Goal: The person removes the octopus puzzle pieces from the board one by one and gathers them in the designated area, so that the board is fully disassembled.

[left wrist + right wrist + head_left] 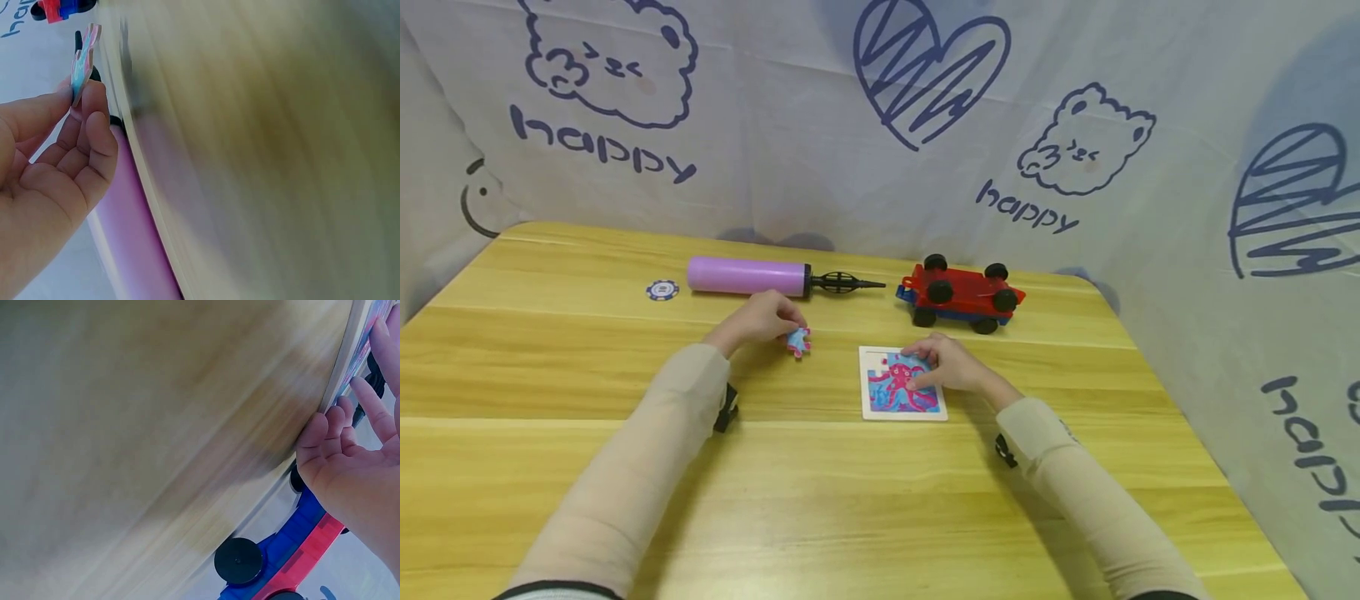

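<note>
My left hand pinches a blue and pink jigsaw piece between thumb and fingertips, left of the puzzle. In the left wrist view this jigsaw piece stands edge-on above the thumb. A square jigsaw puzzle with a white frame lies flat on the table, showing a pink octopus on blue. At its upper left is a pale gap without a piece. My right hand rests on the puzzle's right side, thumb and fingers spread loosely over the picture. In the right wrist view its fingertips touch the frame's edge.
Behind the hands lie a purple hand pump with a black nozzle and a red and blue toy car, wheels up. A blue and white poker chip is left of the pump. A printed cloth hangs behind the wooden table.
</note>
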The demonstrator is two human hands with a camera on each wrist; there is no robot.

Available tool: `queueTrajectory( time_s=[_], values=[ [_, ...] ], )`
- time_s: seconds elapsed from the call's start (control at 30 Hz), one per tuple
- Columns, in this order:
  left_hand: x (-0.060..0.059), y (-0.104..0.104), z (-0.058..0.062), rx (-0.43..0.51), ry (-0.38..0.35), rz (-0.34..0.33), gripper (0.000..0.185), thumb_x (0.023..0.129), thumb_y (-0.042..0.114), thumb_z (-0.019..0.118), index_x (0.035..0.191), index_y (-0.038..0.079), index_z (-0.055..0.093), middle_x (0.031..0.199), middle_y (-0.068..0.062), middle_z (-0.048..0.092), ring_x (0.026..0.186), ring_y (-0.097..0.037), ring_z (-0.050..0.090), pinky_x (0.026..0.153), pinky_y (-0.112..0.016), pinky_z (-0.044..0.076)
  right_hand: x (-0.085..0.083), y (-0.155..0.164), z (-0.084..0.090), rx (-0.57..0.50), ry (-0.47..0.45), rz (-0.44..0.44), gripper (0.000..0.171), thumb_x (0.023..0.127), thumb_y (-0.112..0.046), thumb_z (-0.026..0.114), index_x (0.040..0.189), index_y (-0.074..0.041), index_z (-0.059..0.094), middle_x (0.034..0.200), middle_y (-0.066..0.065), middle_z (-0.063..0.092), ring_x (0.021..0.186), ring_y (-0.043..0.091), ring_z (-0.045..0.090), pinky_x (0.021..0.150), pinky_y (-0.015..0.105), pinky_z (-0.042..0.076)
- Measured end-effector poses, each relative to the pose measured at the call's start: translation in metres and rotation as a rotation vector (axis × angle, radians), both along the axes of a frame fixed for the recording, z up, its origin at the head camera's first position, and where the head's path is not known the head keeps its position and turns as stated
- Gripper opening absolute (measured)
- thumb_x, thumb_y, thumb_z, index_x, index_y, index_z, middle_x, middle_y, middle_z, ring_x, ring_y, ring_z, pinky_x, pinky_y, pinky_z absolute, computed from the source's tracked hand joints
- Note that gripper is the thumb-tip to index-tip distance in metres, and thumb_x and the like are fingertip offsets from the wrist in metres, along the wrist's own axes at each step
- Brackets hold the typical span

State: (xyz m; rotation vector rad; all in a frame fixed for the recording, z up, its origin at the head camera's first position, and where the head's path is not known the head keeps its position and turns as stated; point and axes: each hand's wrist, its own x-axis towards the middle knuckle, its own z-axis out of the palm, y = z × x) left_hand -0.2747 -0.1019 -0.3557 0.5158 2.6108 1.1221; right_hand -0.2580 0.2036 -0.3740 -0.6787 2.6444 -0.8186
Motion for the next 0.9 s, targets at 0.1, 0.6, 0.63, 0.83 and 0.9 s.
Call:
queueTrajectory(
  time_s=[0.1, 0.6, 0.63, 0.83, 0.9],
  values=[
    [0.001, -0.006, 0.000, 0.006, -0.004, 0.007, 0.016, 0.087, -0.001, 0.051, 0.094, -0.007, 0.064, 0.084, -0.012, 0.064, 0.066, -0.017, 0.053, 0.057, -0.022, 0.043, 0.000, -0.001, 0.001, 0.004, -0.006, -0.005, 0.042, 0.074, -0.016, 0.073, 0.113, -0.003, 0.060, 0.091, 0.007, 0.048, 0.078, 0.021, 0.039, 0.067, 0.027, 0.036],
    [0.002, -0.029, -0.001, 0.011, -0.026, 0.034, 0.015, 0.086, -0.003, 0.052, 0.093, -0.008, 0.064, 0.077, -0.009, 0.064, 0.059, -0.013, 0.051, 0.055, -0.024, 0.044, 0.000, -0.001, 0.001, -0.003, -0.018, -0.011, 0.043, 0.074, -0.015, 0.073, 0.114, -0.004, 0.060, 0.092, 0.007, 0.048, 0.079, 0.021, 0.040, 0.068, 0.028, 0.036],
    [0.002, -0.030, -0.001, 0.009, -0.033, 0.033, 0.015, 0.086, -0.003, 0.052, 0.093, -0.008, 0.064, 0.075, -0.008, 0.063, 0.058, -0.012, 0.050, 0.055, -0.024, 0.044, 0.000, -0.001, 0.001, -0.003, -0.018, -0.010, 0.043, 0.074, -0.015, 0.073, 0.114, -0.004, 0.060, 0.092, 0.007, 0.048, 0.079, 0.021, 0.040, 0.068, 0.028, 0.036],
    [0.003, -0.031, -0.001, -0.003, -0.071, 0.038, 0.016, 0.086, -0.002, 0.051, 0.093, -0.008, 0.064, 0.070, -0.005, 0.061, 0.055, -0.010, 0.048, 0.053, -0.024, 0.044, 0.001, -0.002, 0.002, -0.008, -0.012, -0.006, 0.043, 0.074, -0.015, 0.073, 0.113, -0.003, 0.060, 0.092, 0.008, 0.048, 0.079, 0.022, 0.040, 0.067, 0.027, 0.036],
    [0.003, -0.032, -0.001, -0.010, -0.074, 0.039, 0.016, 0.086, -0.003, 0.051, 0.093, -0.009, 0.064, 0.071, -0.005, 0.061, 0.055, -0.010, 0.048, 0.053, -0.024, 0.044, 0.002, -0.001, 0.002, -0.007, -0.010, -0.003, 0.043, 0.074, -0.015, 0.073, 0.113, -0.002, 0.060, 0.091, 0.008, 0.047, 0.079, 0.022, 0.039, 0.067, 0.027, 0.036]
  ],
)
